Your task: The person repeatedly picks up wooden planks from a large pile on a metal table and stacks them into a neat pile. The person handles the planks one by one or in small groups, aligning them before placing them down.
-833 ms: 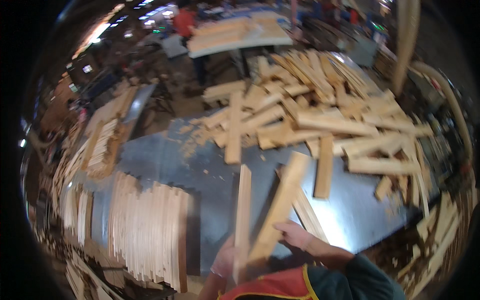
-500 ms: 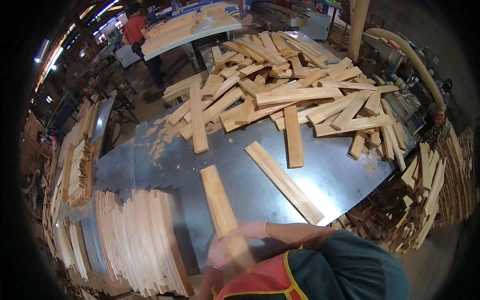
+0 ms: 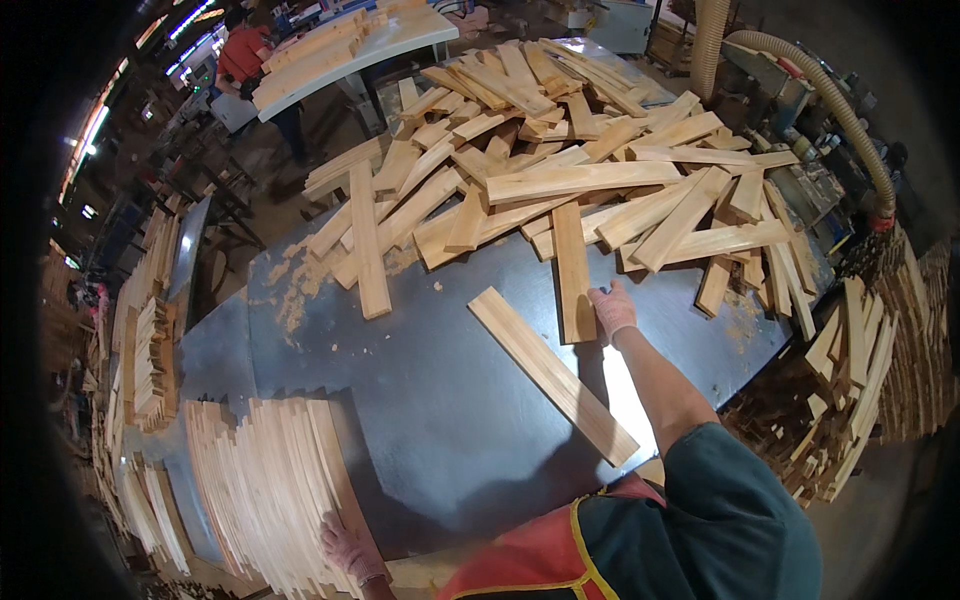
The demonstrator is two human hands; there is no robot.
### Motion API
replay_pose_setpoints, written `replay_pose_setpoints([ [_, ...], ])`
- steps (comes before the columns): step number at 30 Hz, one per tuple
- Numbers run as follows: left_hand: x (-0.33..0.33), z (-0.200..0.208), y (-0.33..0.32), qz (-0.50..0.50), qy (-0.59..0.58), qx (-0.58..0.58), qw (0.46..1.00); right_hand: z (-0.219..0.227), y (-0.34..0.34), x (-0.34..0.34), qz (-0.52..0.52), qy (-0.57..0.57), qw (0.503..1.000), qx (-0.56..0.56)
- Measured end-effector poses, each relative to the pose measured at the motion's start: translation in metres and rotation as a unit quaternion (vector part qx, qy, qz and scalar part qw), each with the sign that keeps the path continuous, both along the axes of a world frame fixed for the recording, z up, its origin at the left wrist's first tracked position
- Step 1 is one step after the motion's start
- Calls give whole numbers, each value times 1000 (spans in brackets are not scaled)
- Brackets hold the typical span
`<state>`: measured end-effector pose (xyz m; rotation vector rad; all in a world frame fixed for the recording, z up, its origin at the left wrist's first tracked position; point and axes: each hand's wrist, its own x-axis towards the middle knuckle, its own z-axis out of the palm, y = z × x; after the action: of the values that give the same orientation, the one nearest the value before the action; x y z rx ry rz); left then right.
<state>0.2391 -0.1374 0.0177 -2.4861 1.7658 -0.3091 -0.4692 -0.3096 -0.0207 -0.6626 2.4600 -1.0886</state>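
Note:
My left hand (image 3: 350, 553), in a pale glove, lies with its fingers extended on the right end of a row of wooden boards (image 3: 275, 490) standing on edge at the lower left. Out to the right reaches my right hand (image 3: 613, 308), gloved too. Its fingers are at the right edge of a wooden board (image 3: 573, 275), near that board's lower end, and are not wrapped round it. The upper end of this board lies against a big heap of boards (image 3: 530, 125). Between my hands a single loose board (image 3: 552, 375) rests slantwise on the dark metal tabletop (image 3: 420, 400).
Sawdust and chips (image 3: 290, 290) lie on the table's left part. Scrap wood (image 3: 850, 370) is piled off its right edge. A ribbed hose (image 3: 850, 120) hangs at the far right. Another person (image 3: 242, 60) stands beside a white table (image 3: 360, 55) at the back left.
The board that both my hands held is now out of them. My left hand went down left to the row; my right hand stretched forward to the board by the heap. The view shifted slightly.

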Motion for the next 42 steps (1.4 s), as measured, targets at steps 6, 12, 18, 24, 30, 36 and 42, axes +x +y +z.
replay_pose_setpoints([
  [6, -67, 32, -25, -45, 31, 78, 995, -15, -41, -17, 130, -452, 881, -45],
  [12, -178, 64, -42, -96, 333, 56, 936, 119, 42, 120, 106, -691, 691, -184],
  [18, -247, 51, -73, -157, 595, 187, 766, 89, 163, 226, 441, -379, 811, 62],
  [24, -233, -24, -54, 33, 895, 209, 394, 97, 144, 250, 566, -276, 755, 181],
  [30, -138, 7, -17, -53, 373, 37, 925, 58, 142, 152, 127, -460, 869, -131],
  [36, -40, 18, 6, -35, -24, 28, 999, 27, 116, 69, 22, -387, 905, -173],
  [42, -111, 52, -19, -47, 96, 41, 993, 71, -8, 29, 222, 312, 924, 23],
])
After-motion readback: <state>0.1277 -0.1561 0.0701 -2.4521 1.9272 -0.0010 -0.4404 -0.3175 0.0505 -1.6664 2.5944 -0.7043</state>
